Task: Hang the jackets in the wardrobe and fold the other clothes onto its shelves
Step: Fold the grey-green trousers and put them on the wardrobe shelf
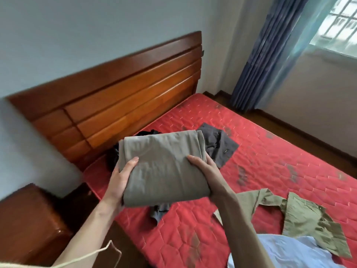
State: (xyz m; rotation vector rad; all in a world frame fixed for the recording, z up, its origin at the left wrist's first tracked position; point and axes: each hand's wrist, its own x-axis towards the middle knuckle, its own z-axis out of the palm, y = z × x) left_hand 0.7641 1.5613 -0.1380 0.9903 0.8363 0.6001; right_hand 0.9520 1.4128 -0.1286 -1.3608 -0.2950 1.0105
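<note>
We hold a folded taupe garment [164, 165] above the red quilted mattress [260, 151], just in front of the wooden headboard [119, 97]. Our left hand [119, 180] grips its left edge, thumb on top and fingers beneath; our right hand [208, 176] grips its right edge likewise. Beneath and behind it lie dark clothes [218, 146]; an olive shirt [301, 217] and a pale blue garment [289, 252] lie spread at lower right. A blue curtain [266, 55] hangs beside the window [338, 24]
</note>
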